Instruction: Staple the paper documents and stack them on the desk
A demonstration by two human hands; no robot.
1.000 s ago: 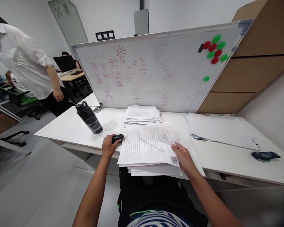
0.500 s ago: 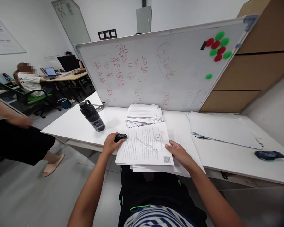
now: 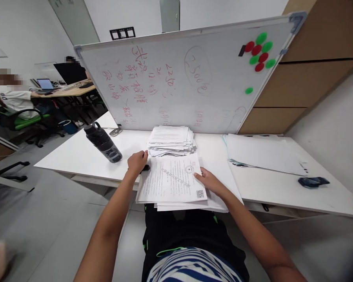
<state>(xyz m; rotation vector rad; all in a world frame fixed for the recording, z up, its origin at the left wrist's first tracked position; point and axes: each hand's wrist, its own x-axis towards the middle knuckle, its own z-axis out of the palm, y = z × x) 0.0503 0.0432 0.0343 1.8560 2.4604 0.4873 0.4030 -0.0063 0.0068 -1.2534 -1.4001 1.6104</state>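
Observation:
My right hand [image 3: 208, 181] pinches the right edge of a printed paper sheaf [image 3: 170, 184], its thumb on top. The top page has a round seal, a diagonal watermark and a QR code. At the sheaf's upper left edge, my left hand [image 3: 137, 161] is closed in a fist over a small black stapler [image 3: 146, 168]. Most of the stapler is hidden under the hand and wrist, and I cannot see what the fingers hold, if anything. More white sheets [image 3: 223, 188] lie beneath the sheaf, reaching past the table's front edge.
A paper stack [image 3: 170, 140] sits just beyond the sheaf, before a leaning whiteboard [image 3: 176, 86]. A black bottle [image 3: 102, 143] stands at left. Large white sheets [image 3: 264, 152] and a dark object [image 3: 313, 181] lie at right. A seated person [image 3: 16, 98] is at far left.
My left hand has risen and curled from gripping the stapler's side to a fist over it. My right hand still holds the sheaf. The person walking at left has nearly left the view.

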